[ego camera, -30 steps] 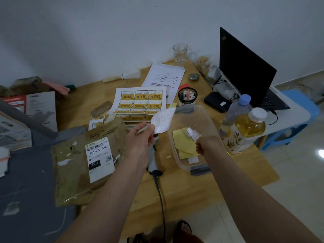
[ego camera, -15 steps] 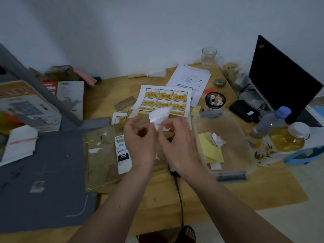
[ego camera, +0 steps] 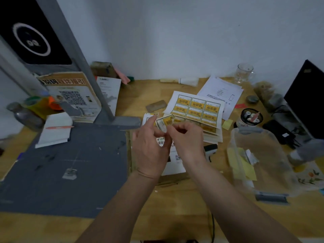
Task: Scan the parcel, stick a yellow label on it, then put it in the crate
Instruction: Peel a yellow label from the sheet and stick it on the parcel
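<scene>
While both hands [ego camera: 168, 137] pinch a yellow label [ego camera: 164, 122] at frame centre above the parcel [ego camera: 175, 165], sticking and crating seemingly remain; scanning cannot be judged

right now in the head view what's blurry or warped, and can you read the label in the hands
Head view: dim, flat light, no glare. Wide-angle bending leans the grey post inward and curves the wooden table edge. Motion blur smears the clear plastic tub at right. The small yellow label, pinched between left hand and right hand, is too soft to read.
</scene>
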`<state>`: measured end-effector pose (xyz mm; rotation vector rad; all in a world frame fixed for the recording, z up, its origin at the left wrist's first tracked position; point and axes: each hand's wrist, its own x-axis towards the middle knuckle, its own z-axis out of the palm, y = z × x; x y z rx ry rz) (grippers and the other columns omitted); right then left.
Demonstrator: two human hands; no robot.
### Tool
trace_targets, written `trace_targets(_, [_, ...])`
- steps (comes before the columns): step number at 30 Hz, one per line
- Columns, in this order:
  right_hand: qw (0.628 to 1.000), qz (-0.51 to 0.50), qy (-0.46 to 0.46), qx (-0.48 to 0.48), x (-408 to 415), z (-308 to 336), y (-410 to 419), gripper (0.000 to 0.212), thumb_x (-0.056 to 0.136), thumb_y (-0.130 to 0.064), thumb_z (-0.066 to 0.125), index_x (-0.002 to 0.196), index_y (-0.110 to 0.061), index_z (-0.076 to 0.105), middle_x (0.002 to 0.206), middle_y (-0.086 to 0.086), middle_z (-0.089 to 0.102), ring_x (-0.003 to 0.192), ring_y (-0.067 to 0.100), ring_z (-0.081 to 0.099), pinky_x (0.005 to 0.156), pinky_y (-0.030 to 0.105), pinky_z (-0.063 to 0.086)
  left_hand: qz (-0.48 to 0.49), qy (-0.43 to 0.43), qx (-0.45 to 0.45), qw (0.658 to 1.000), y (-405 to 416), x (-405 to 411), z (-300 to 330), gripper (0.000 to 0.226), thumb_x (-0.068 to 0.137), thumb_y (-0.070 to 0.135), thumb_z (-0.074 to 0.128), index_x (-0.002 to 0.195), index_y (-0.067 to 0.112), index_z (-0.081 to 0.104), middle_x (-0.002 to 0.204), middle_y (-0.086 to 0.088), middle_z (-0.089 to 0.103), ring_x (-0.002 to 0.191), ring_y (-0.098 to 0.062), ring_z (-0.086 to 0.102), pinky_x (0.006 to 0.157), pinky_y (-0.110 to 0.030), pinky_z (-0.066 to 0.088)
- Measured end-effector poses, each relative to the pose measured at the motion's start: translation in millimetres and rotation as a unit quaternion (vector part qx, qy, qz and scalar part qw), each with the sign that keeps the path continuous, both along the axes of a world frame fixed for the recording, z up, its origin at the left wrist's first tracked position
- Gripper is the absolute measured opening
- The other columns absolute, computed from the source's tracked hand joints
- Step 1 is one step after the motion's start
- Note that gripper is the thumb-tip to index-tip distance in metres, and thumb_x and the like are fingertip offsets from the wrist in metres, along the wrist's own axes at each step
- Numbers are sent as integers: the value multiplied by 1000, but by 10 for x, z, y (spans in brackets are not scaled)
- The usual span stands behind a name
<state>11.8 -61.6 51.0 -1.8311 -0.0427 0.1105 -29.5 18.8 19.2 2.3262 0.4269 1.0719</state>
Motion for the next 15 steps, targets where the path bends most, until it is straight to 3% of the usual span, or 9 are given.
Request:
trace_targets(3, [1000,5,11,2,15,-11,101,23,82,-15,66,60,-21,66,56,-9,62,56,5,56,58,28,48,-52,-5,9,999,155,-36,-46,61,73,25,78,125,12,47,77,10,66,86,-3,50,86,-14,25])
trace_targets(8, [999,-17,7,-37,131,-98,191,20,85,-20,65,65,-24,66,63,-8,63,62,8,59,58,27,44,-92,14,-24,995,364,-81,-41,79,61,49,73,129,28,39,92,14,59,87,0,48,77,-13,34])
trace_targets(11, [996,4,18,-83,245,-142,157,21,83,-30,65,62,-29,64,59,-14,64,60,10,60,60,33,50,-7,12,-239,971,557,-141,43,84,53,62,77,124,36,40,102,20,51,95,4,50,72,-13,39])
trace_targets(13, [995,15,6,-102,274,-152,143,23,83,-32,65,61,-28,63,53,-13,61,54,9,57,57,33,49,30,48,-373,926,746,-138,104,82,52,61,78,121,30,47,107,14,54,98,1,53,71,-14,40])
trace_targets(15, [992,27,-18,-121,271,-140,169,23,83,-32,65,61,-25,63,57,-10,62,58,13,60,60,39,53,3,112,-470,875,891,-107,181,67,57,64,73,109,25,55,106,9,59,92,-3,56,69,-19,42])
